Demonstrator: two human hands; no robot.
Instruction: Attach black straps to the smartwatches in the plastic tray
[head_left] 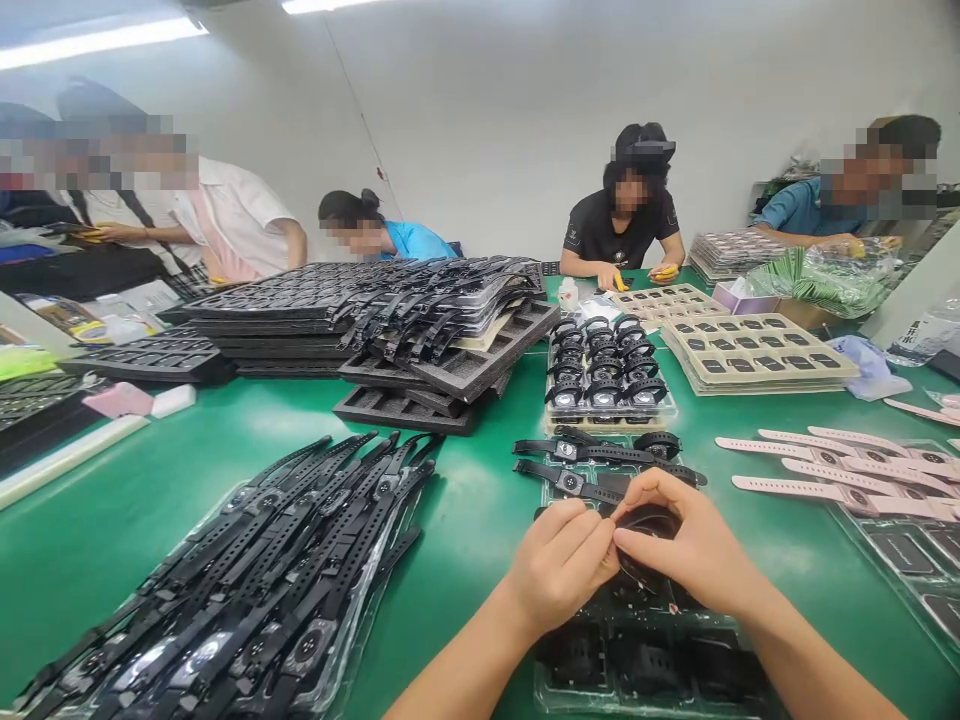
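Both my hands meet over a clear plastic tray [551, 695] near the front edge of the table. My left hand [561, 568] is closed in a pinch at the strap of a black smartwatch [651, 520]. My right hand [694, 540] curls round the same watch, thumb and index finger pressed to its strap, which is bent into a loop. The fingers partly hide the watch. Below my hands, more black watches [649, 660] lie in the tray's compartments. Just beyond them, black watches with straps laid straight [570, 484] rest face down.
At left, a tray holds many black watches [307, 645] with open straps. Looped watches [604, 370] stand in a tray ahead. Black foam trays [480, 355] are stacked at back left. Pink-strapped watches [855, 495] lie at right. Co-workers, including a person in black [626, 225], work across the table.
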